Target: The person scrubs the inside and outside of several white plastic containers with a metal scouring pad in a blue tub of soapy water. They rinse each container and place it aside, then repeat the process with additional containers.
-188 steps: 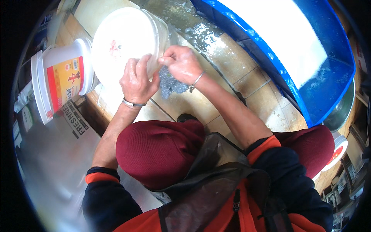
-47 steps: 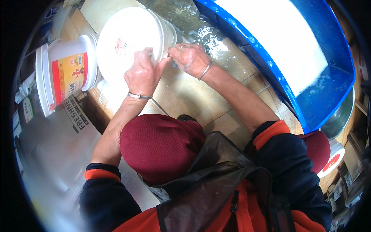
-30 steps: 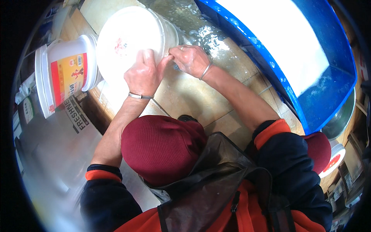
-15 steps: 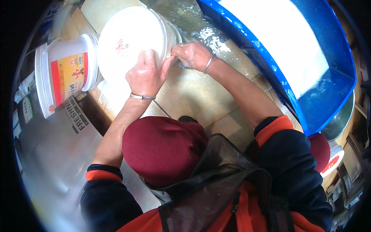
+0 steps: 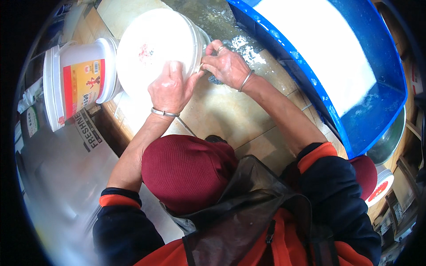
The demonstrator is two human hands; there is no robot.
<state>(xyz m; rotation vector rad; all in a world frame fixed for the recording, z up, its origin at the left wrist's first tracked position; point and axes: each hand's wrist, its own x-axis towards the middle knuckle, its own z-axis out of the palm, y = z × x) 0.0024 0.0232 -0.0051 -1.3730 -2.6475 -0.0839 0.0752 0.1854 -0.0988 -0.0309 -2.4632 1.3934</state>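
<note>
A round white bucket (image 5: 156, 48) with a white lid faces me, a small red print on it. My left hand (image 5: 171, 90) lies against the lower right of the lid, fingers curled and thumb pointing toward the rim. My right hand (image 5: 227, 66) meets it at the rim, thumb and fingers pinched together. Between the two thumbs shows a small pale bit, too small to name. What the left fingers close on is hidden. Each wrist wears a silver bangle.
At left is another white bucket (image 5: 84, 84) with a yellow and red label, above a shiny silver sheet (image 5: 57, 177). A blue tub (image 5: 350, 133) with white contents stands at right. Wet floor tiles (image 5: 226, 111) lie between, beyond my maroon-covered knee (image 5: 188, 173).
The lidded bucket and my left hand appear slightly further right. My right hand has turned, its fingers lifting higher beside the rim while the thumb stays near the left thumb.
</note>
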